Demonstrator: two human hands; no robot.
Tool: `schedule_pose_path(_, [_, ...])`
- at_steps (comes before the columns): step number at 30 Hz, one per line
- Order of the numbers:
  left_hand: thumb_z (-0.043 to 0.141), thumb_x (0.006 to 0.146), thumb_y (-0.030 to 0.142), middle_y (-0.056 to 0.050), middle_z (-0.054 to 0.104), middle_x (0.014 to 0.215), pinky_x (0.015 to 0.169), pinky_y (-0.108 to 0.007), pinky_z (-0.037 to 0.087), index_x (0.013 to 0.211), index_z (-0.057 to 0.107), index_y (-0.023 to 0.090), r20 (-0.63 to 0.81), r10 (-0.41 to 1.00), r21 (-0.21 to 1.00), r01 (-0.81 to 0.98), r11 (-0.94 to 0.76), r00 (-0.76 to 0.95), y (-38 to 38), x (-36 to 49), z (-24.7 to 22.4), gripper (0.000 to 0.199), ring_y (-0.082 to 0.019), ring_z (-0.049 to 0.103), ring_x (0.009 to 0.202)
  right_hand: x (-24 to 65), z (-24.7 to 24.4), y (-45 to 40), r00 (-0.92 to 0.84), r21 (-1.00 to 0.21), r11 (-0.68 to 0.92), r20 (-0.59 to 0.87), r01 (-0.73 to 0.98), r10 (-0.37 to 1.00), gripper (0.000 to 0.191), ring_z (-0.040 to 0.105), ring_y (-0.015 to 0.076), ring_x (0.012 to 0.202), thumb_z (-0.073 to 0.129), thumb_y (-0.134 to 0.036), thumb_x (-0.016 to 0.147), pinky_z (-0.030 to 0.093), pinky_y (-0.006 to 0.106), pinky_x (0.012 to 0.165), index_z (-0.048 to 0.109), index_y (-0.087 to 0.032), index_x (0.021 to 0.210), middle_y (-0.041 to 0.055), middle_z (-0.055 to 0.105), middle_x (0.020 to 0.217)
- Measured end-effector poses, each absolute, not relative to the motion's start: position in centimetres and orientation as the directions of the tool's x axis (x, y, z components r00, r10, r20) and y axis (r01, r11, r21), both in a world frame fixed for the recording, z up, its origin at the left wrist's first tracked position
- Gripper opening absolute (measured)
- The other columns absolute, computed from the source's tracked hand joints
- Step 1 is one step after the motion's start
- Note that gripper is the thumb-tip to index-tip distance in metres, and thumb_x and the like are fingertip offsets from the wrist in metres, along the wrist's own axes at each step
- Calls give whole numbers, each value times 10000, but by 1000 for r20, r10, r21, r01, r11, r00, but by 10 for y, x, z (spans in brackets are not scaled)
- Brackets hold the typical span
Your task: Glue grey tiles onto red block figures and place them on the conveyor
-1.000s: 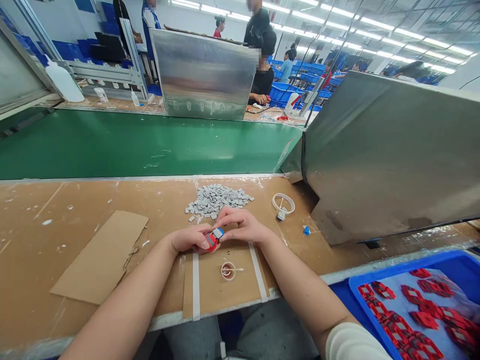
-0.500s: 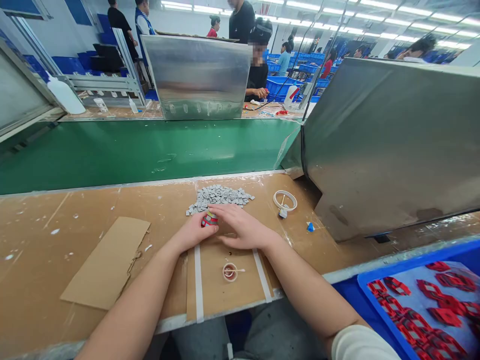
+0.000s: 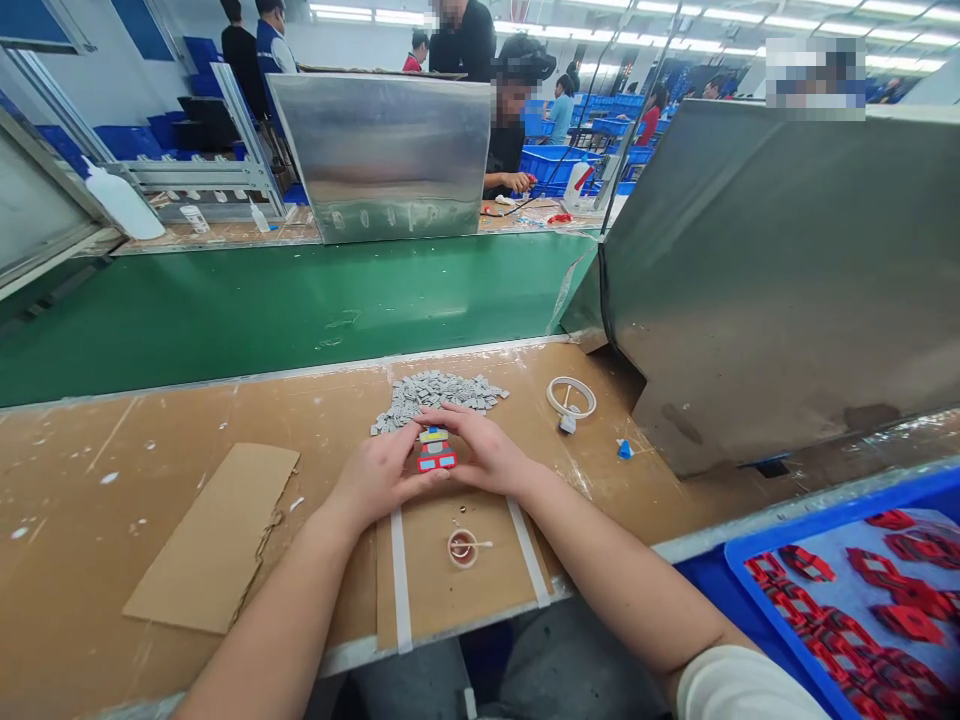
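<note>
A small red and grey toy piece (image 3: 436, 451) with light blue panels and a yellow strip is held between both hands. My left hand (image 3: 382, 472) grips it from the left, thumb along its lower edge. From the right, my right hand (image 3: 484, 452) closes on the same piece with its fingertips and thumb. Just beyond the hands lies a pile of small grey tiles (image 3: 439, 392). Nearer me, a small round cup (image 3: 462, 549) of reddish content has a cotton swab lying across it.
A cardboard sheet (image 3: 214, 540) lies at left. Right of the pile are a white ring (image 3: 571, 398) and a blue bit (image 3: 624, 450). A blue bin (image 3: 757, 590) holds red pieces. Metal panels (image 3: 787, 290) and a green belt (image 3: 300, 305) lie beyond; a person sits across.
The piece has turned so that its red front with light blue panels shows. My right hand has closed in on it, and my left hand has shifted round its left side.
</note>
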State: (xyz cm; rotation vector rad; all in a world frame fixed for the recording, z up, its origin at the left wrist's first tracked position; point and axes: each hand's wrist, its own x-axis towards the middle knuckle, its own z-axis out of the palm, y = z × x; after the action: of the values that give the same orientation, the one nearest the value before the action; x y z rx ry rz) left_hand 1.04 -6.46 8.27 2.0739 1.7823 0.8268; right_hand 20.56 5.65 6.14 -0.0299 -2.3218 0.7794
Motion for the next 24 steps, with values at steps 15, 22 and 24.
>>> schedule_pose_path(15, [452, 967, 778, 5, 534, 561, 527, -324, 313, 665, 539, 203, 613, 708, 129, 840, -527, 350, -71, 15, 100, 655, -137, 467, 522, 214, 72, 51, -736, -156, 978, 677, -138, 4, 659, 749, 223, 961, 636, -740, 916, 550, 328, 795, 655, -152, 1214, 117, 783, 1073])
schedule_pose_path(22, [313, 1007, 759, 23, 389, 523, 512, -343, 222, 600, 368, 225, 664, 669, 157, 813, -561, 334, -73, 27, 96, 673, -136, 317, 487, 209, 76, 42, -736, -208, 966, 676, -153, 29, 731, 443, 142, 607, 435, -912, 881, 252, 301, 585, 534, -199, 757, -2, 520, 678])
schedule_pose_path(24, [340, 1005, 747, 27, 376, 524, 510, -342, 215, 603, 368, 227, 674, 665, 171, 808, -564, 322, -74, 29, 96, 658, -137, 309, 488, 208, 77, 39, -730, -253, 952, 681, -170, 50, 716, 419, 140, 609, 422, -898, 897, 247, 297, 591, 520, -201, 769, -12, 493, 681])
